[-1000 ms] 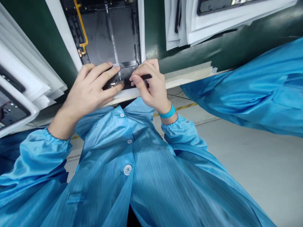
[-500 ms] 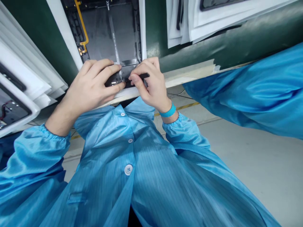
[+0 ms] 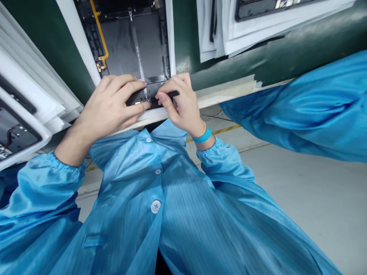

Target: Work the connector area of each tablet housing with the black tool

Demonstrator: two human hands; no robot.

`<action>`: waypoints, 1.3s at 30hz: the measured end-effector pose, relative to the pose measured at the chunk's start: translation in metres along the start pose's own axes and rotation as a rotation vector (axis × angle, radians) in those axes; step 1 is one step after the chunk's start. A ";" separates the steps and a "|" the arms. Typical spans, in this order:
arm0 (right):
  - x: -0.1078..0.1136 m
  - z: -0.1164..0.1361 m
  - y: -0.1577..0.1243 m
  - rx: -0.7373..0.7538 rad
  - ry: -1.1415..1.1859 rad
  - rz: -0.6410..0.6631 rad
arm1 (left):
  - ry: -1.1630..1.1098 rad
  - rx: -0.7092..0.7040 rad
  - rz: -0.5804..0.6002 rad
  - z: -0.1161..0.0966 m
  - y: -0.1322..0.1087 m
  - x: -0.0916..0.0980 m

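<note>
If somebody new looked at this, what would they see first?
Probably the shiny blue coat filling the middle and bottom of the picture. Next might come the bright yellow strip along the left side of the opened black gadget at the top. Then the two bare hands at the gadget's near end: the left hand spread over it, the right hand holding a small dark stick.

Bright light, soft glare on tabletop (image 3: 301,51)
</note>
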State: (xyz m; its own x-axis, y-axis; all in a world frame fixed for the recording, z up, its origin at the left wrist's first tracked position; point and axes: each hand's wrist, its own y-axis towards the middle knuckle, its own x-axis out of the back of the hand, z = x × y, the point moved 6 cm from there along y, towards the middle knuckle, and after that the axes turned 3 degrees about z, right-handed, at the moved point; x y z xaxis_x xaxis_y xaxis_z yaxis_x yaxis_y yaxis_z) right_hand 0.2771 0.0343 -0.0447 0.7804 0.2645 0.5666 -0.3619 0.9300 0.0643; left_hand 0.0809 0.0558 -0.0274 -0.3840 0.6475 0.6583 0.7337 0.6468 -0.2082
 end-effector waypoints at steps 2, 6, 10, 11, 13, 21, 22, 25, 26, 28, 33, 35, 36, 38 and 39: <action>0.000 -0.001 -0.001 -0.007 0.024 -0.004 | 0.014 -0.010 0.006 0.000 0.000 0.000; 0.001 -0.001 -0.003 0.001 0.046 -0.034 | 0.010 -0.020 0.000 0.000 0.000 0.001; -0.001 -0.003 -0.002 0.044 0.021 -0.021 | 0.032 -0.078 -0.030 0.000 -0.001 0.002; -0.001 -0.004 -0.002 0.059 0.015 -0.018 | 0.041 -0.090 -0.038 0.001 -0.001 0.002; -0.002 -0.006 -0.002 0.094 0.007 -0.019 | 0.063 -0.099 -0.055 0.003 -0.002 0.002; -0.003 -0.011 -0.004 0.165 0.003 -0.044 | 0.142 -0.097 -0.095 0.006 -0.003 -0.003; -0.003 -0.011 -0.004 0.168 0.002 -0.044 | 0.135 -0.092 -0.104 0.006 -0.002 -0.002; -0.003 -0.009 -0.004 0.170 -0.002 -0.037 | 0.125 -0.089 -0.097 0.005 -0.002 -0.002; -0.003 -0.008 -0.003 0.170 -0.004 -0.033 | 0.128 -0.092 -0.088 0.005 -0.002 -0.001; -0.002 -0.007 -0.002 0.167 -0.005 -0.031 | 0.137 -0.097 -0.068 0.004 -0.002 0.000; -0.001 -0.004 -0.001 0.158 -0.003 -0.038 | 0.188 -0.105 -0.023 0.003 -0.002 -0.002; -0.001 -0.003 -0.001 0.156 0.001 -0.046 | 0.180 -0.114 -0.037 0.003 -0.001 -0.002; -0.001 -0.003 -0.001 0.153 0.004 -0.049 | 0.165 -0.116 -0.053 0.003 0.000 -0.002; -0.001 -0.002 -0.001 0.145 0.011 -0.050 | 0.136 -0.112 -0.080 0.003 0.001 -0.001; -0.001 -0.002 -0.001 0.141 0.017 -0.049 | 0.129 -0.108 -0.084 0.003 0.002 -0.001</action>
State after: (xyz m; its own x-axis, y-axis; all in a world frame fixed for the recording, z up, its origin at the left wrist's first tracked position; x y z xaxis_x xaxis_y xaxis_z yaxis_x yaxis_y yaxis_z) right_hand 0.2776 0.0336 -0.0472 0.8068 0.2251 0.5463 -0.3904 0.8971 0.2069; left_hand 0.0810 0.0573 -0.0301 -0.3764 0.5313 0.7590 0.7608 0.6448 -0.0740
